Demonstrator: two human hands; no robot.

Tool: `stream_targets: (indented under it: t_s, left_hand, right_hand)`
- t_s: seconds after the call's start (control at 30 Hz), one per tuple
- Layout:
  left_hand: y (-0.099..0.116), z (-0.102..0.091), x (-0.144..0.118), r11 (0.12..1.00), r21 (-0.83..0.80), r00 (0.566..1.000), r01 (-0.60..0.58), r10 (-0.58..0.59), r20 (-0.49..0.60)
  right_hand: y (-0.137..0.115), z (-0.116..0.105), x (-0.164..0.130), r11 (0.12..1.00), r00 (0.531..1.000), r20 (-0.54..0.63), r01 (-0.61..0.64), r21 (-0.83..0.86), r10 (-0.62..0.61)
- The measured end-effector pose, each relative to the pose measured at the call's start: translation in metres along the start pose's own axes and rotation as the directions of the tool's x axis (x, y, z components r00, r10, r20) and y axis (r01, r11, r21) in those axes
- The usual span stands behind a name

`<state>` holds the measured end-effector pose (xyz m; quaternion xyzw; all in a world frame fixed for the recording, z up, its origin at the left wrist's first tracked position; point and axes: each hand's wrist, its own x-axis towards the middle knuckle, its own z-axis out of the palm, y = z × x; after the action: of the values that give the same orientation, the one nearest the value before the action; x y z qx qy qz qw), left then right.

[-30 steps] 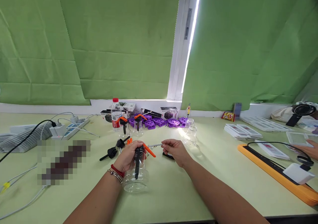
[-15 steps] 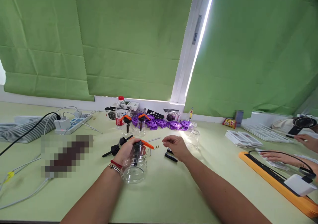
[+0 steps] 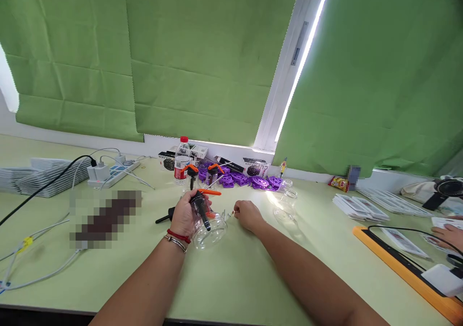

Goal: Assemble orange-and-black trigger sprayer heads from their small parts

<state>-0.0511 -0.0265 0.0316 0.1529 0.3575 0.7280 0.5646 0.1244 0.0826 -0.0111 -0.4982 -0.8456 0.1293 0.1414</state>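
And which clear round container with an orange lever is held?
The nearest clear round container with black top and orange lever, tilted in the left hand; the other two stand upright behind.

1 head cam, wearer's POV, facing fwd + down. Wide FOV: table (image 3: 231, 287) across lower half, green blinds (image 3: 206, 70) up top, farther back. L hand (image 3: 185, 215) + R hand (image 3: 248, 214) approx ctr, forearms (image 3: 144, 275) in from btm. Slight roll, table's far edge drops to R.
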Motion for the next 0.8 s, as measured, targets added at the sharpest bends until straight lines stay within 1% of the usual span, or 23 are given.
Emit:
stream_targets:
  t_s: [0.07, 0.1, 0.13, 0.17, 0.2, 0.23, 0.27, 0.3, 0.33, 0.37, 0.4, 0.43, 0.5, 0.53, 0.6, 0.67, 0.7, 0.73, 0.77, 0.8]
  left_hand:
    - [-0.001, -0.002, 0.003, 0.999, 0.004, 0.999, -0.045, 0.045, 0.017]
    - [-0.002, -0.003, 0.005, 0.997, 0.000, 0.996, -0.082, 0.082, 0.031]
    - [-0.004, -0.003, 0.006, 0.992, -0.007, 0.991, -0.128, 0.128, 0.045]
    - [-0.006, -0.003, 0.007, 0.984, -0.019, 0.982, -0.180, 0.180, 0.060]
    - [-0.008, -0.002, 0.008, 0.972, -0.034, 0.969, -0.234, 0.235, 0.073]
    - [-0.011, -0.001, 0.008, 0.959, -0.045, 0.955, -0.279, 0.282, 0.087]
    - [-0.014, 0.000, 0.007, 0.950, -0.044, 0.944, -0.308, 0.311, 0.108]
    - [-0.016, 0.002, 0.005, 0.947, -0.031, 0.937, -0.321, 0.322, 0.136]
    - [-0.019, 0.003, 0.003, 0.946, -0.002, 0.932, -0.324, 0.320, 0.169]
    - [-0.021, 0.004, 0.000, 0.945, 0.043, 0.929, -0.324, 0.309, 0.202]
    - [-0.023, 0.005, -0.002, 0.939, 0.106, 0.927, -0.327, 0.298, 0.228]
    - [-0.024, 0.005, -0.004, 0.922, 0.183, 0.924, -0.341, 0.294, 0.244]
    - [-0.026, 0.004, -0.005, 0.848, 0.360, 0.915, -0.388, 0.308, 0.262]
    - [-0.026, 0.002, -0.005, 0.796, 0.444, 0.908, -0.412, 0.316, 0.276]
    - [-0.027, 0.001, -0.004, 0.686, 0.568, 0.890, -0.455, 0.335, 0.309]
    - [-0.027, 0.001, -0.003, 0.615, 0.627, 0.878, -0.478, 0.354, 0.323]
    - [-0.027, 0.001, -0.003, 0.611, 0.640, 0.884, -0.466, 0.352, 0.307]
    - [-0.028, 0.002, -0.002, 0.632, 0.649, 0.905, -0.423, 0.329, 0.269]
    - [-0.028, 0.003, -0.002, 0.669, 0.655, 0.935, -0.352, 0.281, 0.215]
    - [-0.028, 0.005, -0.002, 0.710, 0.654, 0.965, -0.262, 0.214, 0.154]
  right_hand:
    - [-0.001, -0.003, -0.003, 0.999, 0.999, -0.033, -0.013, 0.049, 0.015]
    - [-0.002, -0.005, -0.007, 0.991, 0.999, -0.050, -0.014, 0.136, 0.021]
    - [-0.005, -0.007, -0.013, 0.960, 0.998, -0.055, -0.012, 0.280, 0.028]
    - [-0.008, -0.010, -0.020, 0.883, 0.999, -0.038, -0.014, 0.468, 0.036]
    - [-0.012, -0.013, -0.029, 0.735, 0.999, 0.007, -0.032, 0.677, 0.037]
    - [-0.017, -0.016, -0.039, 0.530, 0.994, 0.112, -0.094, 0.843, -0.002]
    - [-0.022, -0.020, -0.050, 0.325, 0.969, 0.235, -0.197, 0.925, -0.082]
    - [-0.026, -0.023, -0.059, 0.166, 0.928, 0.327, -0.300, 0.939, -0.176]
    - [-0.029, -0.025, -0.068, 0.058, 0.897, 0.378, -0.375, 0.925, -0.231]
    - [-0.031, -0.027, -0.075, -0.010, 0.886, 0.396, -0.410, 0.912, -0.241]
    - [-0.031, -0.027, -0.079, -0.046, 0.882, 0.409, -0.430, 0.901, -0.232]
    - [-0.030, -0.027, -0.082, -0.062, 0.885, 0.414, -0.435, 0.898, -0.212]
    - [-0.025, -0.025, -0.082, -0.037, 0.890, 0.415, -0.429, 0.903, -0.186]
    - [-0.022, -0.024, -0.081, -0.005, 0.894, 0.410, -0.418, 0.908, -0.181]
    - [-0.017, -0.023, -0.079, 0.095, 0.910, 0.381, -0.369, 0.924, -0.165]
    - [-0.013, -0.025, -0.080, 0.236, 0.941, 0.318, -0.284, 0.929, -0.119]
    - [-0.012, -0.027, -0.082, 0.326, 0.961, 0.259, -0.214, 0.921, -0.100]
    - [-0.012, -0.031, -0.084, 0.429, 0.979, 0.176, -0.114, 0.896, -0.106]
    - [-0.011, -0.034, -0.087, 0.535, 0.988, 0.068, 0.019, 0.845, -0.142]
    - [-0.011, -0.037, -0.089, 0.624, 0.977, -0.050, 0.171, 0.762, -0.207]
